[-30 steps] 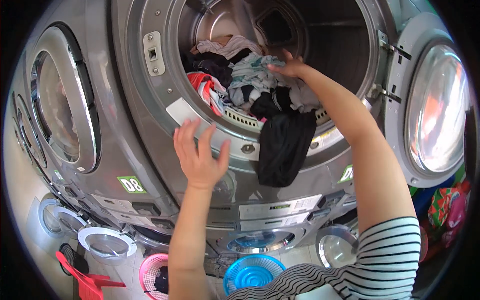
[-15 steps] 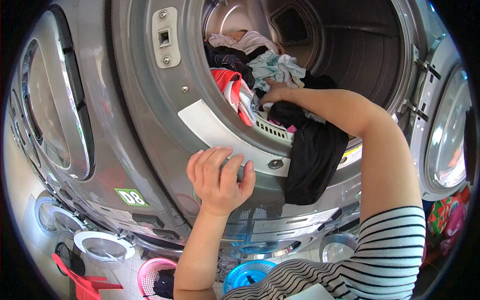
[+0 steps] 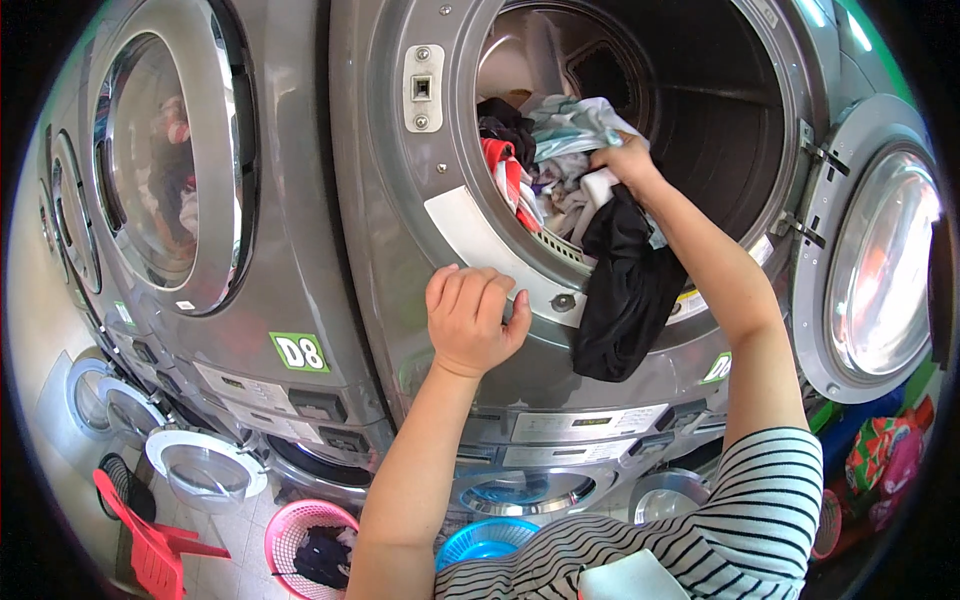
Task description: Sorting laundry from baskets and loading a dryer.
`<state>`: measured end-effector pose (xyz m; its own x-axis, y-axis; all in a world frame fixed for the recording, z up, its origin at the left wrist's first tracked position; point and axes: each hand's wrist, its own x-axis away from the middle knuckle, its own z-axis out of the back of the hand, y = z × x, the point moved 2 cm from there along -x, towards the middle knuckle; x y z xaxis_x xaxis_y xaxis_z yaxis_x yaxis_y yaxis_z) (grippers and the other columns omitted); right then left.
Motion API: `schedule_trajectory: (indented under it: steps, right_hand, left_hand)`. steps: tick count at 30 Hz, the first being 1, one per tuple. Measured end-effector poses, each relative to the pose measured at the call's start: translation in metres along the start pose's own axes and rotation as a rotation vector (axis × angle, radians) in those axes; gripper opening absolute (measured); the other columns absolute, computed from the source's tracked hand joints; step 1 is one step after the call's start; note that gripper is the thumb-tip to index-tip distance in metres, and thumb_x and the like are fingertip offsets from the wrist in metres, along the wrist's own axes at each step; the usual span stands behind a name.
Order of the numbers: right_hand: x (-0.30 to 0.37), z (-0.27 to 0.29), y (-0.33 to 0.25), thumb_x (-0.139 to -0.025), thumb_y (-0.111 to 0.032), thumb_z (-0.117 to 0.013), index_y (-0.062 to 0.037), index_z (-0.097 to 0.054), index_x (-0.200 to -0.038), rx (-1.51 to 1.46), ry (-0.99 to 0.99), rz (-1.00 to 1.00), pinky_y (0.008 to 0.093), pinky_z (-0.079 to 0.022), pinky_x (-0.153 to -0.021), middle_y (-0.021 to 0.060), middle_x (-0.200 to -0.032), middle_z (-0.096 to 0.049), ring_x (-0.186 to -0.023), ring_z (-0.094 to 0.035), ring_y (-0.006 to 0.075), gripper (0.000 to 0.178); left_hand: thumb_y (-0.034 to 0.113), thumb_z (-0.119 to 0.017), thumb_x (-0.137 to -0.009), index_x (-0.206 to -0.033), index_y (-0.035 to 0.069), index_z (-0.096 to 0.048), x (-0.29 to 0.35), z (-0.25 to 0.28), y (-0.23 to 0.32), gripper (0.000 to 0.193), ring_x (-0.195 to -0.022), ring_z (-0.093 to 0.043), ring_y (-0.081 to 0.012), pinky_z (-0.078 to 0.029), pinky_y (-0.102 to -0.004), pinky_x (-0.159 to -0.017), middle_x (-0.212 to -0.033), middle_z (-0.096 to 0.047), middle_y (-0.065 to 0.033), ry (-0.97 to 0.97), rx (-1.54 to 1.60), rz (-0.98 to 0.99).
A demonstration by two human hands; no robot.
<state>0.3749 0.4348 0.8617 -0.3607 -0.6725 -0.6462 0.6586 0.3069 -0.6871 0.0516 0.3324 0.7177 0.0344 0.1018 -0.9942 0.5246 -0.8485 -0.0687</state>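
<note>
Inside the open dryer drum, my right hand (image 3: 624, 162) grips a pale blue-and-white garment (image 3: 572, 125), lifting its right end a little above the pile. Below it lie white and grey clothes (image 3: 570, 195), with a red-and-white striped garment (image 3: 510, 183) and dark clothes (image 3: 503, 128) on the left. A black garment (image 3: 625, 285) hangs over the lower rim, down the dryer's front. Just below the white strip of the rim, my left hand (image 3: 474, 315) is raised with bent fingers and the thumb apart. Nothing shows in it; whether it touches the metal I cannot tell.
The dryer's round door (image 3: 885, 270) stands swung open to the right. Another dryer door (image 3: 170, 160) is closed at left. On the floor are a pink basket (image 3: 285, 530) with dark clothes, a blue basket (image 3: 490, 538) and a red chair (image 3: 150, 545). Lower washer doors (image 3: 205, 470) hang open.
My right hand has moved up and right in the drum, pulling the pale blue-and-white garment along and uncovering clothes beneath. My left hand stays by the rim. The whole view has shifted.
</note>
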Motion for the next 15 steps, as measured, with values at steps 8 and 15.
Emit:
schedule_trajectory:
  steps: [8, 15]
  right_hand:
    - [0.073, 0.056, -0.111, -0.054, 0.012, -0.06, 0.001, -0.064, -0.078, -0.424, -0.049, 0.085, 0.026, -0.042, -0.05, 0.0052, -0.067, -0.06, -0.054, -0.053, 0.0141, 0.027]
    - [0.177, 0.109, -0.189, -0.058, 0.01, -0.063, 0.0031, -0.065, -0.086, -0.085, -0.049, 0.433, 0.0239, -0.048, -0.061, 0.006, -0.073, -0.065, -0.065, -0.06, 0.0109, 0.029]
  left_hand:
    - [0.035, -0.075, -0.064, -0.096, 0.008, -0.057, -0.003, 0.005, 0.002, 0.046, -0.091, -0.055, -0.0256, -0.039, -0.0389, -0.084, -0.099, -0.057, -0.0078, 0.003, -0.026, 0.009]
    - [0.044, -0.081, -0.056, -0.119, 0.005, -0.046, -0.003, 0.003, 0.004, 0.082, -0.108, -0.049, -0.0334, -0.036, -0.0424, -0.091, -0.121, -0.05, -0.0152, -0.049, -0.042, 0.033]
